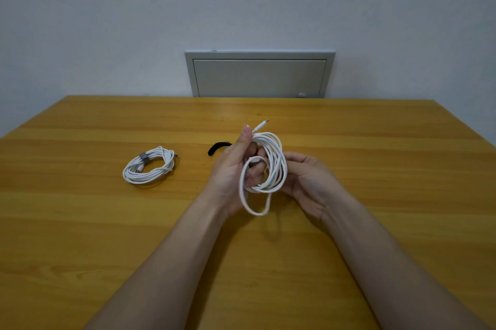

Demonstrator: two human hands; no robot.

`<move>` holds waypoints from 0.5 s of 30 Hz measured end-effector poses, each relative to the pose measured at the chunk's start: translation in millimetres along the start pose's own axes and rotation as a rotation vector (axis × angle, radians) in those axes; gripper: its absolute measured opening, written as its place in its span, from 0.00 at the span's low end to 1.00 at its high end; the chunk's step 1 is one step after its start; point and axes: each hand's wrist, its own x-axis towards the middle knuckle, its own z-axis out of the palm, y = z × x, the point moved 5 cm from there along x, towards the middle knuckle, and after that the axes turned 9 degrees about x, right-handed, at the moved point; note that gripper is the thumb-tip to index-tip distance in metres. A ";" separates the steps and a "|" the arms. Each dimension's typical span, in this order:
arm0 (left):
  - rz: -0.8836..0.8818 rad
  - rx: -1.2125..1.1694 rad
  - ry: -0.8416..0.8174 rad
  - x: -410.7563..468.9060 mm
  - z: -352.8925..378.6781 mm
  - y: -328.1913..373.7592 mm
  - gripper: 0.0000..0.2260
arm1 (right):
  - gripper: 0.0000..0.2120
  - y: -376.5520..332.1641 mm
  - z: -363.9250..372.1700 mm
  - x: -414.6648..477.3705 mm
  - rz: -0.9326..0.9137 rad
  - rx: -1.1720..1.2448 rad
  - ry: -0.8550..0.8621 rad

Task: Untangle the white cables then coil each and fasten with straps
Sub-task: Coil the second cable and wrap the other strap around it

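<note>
At the centre of the frame, above a wooden desk (pixel 349 141), a person's left hand (pixel 233 171) is closed around a coiled white cable (pixel 271 166), its plug pointing up past the thumb. Just beside it, the right hand (pixel 308 182) cups the coil's right edge. Left of centre lies a second white coil (pixel 149 166) bound with a grey strap (pixel 144 157); a black strap (pixel 218 147) rests behind the hands.
</note>
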 end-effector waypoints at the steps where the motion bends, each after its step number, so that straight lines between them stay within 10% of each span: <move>1: -0.005 0.002 0.027 0.4 -0.6 0.5 0.22 | 0.14 -2.1 0.8 -1.2 -0.027 -0.020 0.021; 15: 0.021 0.298 0.141 -0.6 -0.1 -3.3 0.20 | 0.06 -41.9 20.7 -31.6 -0.979 -0.978 0.075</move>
